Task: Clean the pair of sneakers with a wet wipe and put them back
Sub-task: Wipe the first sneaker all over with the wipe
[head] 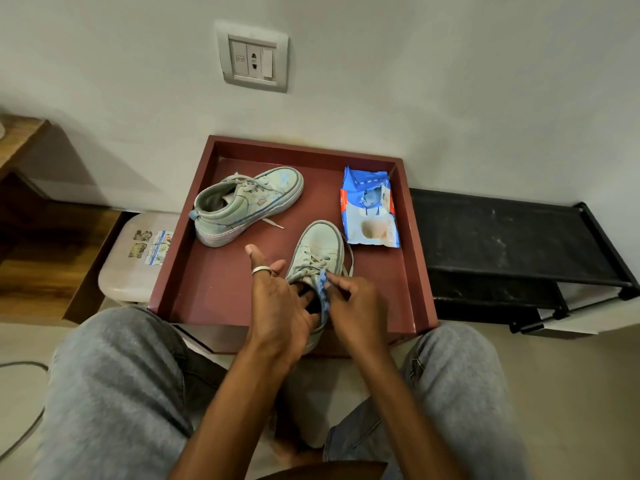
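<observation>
Two pale green sneakers lie in a maroon tray (214, 292). The far sneaker (242, 206) rests at the tray's back left, toe pointing right. The near sneaker (320, 242) points away from me at the tray's front middle. My left hand (277, 306) holds it with fingers tucked into its opening and thumb raised. My right hand (353, 306) pinches a blue wet wipe (323, 289) against the sneaker's collar by the laces. The heel of the near sneaker is hidden by my hands.
An opened blue and white wipe packet (370, 209) lies in the tray's right side. A black shoe rack (502, 237) stands to the right, a white stool (138, 258) and wooden furniture (20, 140) to the left. A wall rises right behind the tray. My knees flank its front edge.
</observation>
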Motion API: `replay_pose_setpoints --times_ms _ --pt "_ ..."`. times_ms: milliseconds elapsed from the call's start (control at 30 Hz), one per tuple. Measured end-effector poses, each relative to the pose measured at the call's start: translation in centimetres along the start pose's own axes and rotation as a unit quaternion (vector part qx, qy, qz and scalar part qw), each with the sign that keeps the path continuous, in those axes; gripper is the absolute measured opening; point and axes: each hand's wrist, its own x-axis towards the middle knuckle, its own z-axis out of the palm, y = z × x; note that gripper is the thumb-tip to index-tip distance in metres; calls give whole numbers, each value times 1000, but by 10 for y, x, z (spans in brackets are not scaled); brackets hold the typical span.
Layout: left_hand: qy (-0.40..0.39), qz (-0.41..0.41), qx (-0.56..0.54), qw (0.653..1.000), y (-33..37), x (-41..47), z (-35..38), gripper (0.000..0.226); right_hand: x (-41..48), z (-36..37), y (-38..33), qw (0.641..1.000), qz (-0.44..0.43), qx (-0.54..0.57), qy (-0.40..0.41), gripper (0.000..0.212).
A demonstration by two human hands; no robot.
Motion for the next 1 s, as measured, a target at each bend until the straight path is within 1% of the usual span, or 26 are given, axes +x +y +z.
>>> replay_pose_setpoints --times_ms 133,200,333,467,533,633,767,833,900,1000 --pt "-1 -5 1 1000 -1 2 1 70 46 12 6 999 -16 -50 -2 27" --pt "1 -6 0 1000 -2 3 0 70 54 12 8 997 -19 -68 -5 29" --pt "1 0 -9 1000 -2 4 0 68 17 -4 5 997 -58 -39 -36 26" --pt "-9 3 -17 1000 -4 4 -1 63 -40 -18 11 998 -39 33 -46 25" --pt "-12 3 -13 1000 -4 4 -2 63 -41 -12 12 998 -32 54 -19 25" --pt "-9 5 -3 1000 -4 4 -2 67 -7 6 14 999 -26 25 38 26" --pt "-6 3 -4 1000 -3 4 -1 67 40 19 14 997 -47 -31 56 27" --pt "-3 4 -8 1000 -4 4 -1 68 46 18 12 995 -68 -55 47 28" --pt "-6 11 -15 1000 -5 4 -1 66 36 13 12 995 -79 -59 22 28" --pt "-14 18 -19 1000 -6 4 -2 65 2 -5 14 999 -46 -21 -14 26"
